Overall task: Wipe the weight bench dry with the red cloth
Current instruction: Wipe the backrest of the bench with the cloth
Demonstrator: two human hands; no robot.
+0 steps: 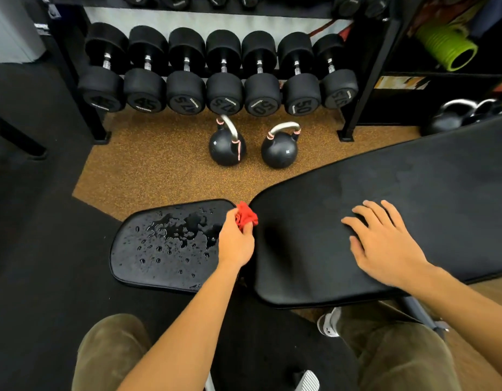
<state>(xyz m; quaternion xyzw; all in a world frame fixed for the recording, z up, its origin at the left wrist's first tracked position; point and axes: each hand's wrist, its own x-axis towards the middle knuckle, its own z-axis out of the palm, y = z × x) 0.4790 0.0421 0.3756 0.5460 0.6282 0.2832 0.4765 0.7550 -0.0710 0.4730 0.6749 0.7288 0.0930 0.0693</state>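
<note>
A: Where's the red cloth [247, 216]?

B: Bunched up in the left hand [235, 244]. The fingers [246, 228] are curled round it, clamped on the cloth. It sits at the far right corner of the seat pad [137, 268], right at the gap between that pad and the back pad [413, 193] of the weight bench [314, 277].

A: And the other hand?

B: The right hand [385, 245] lies palm down on the near part of the back pad, its fingers [366, 213] straight and spread apart, gripping nothing.

A: Is the bench wet?

B: The seat pad is. Water [182, 230] is pooled across its far half and scattered in small drops toward the near left. The back pad, which runs off to the right, looks matte, with no drops that I can make out.

A: What else is around?

B: Two black kettlebells [226, 146] stand on the speckled brown floor [148, 165] beyond the bench. Behind them is a row of black dumbbells [224, 77] on a rack [368, 66]. A green foam roller [447, 46] lies on a shelf at far right, with more kettlebells below it. The person's knees show at the near edge.
</note>
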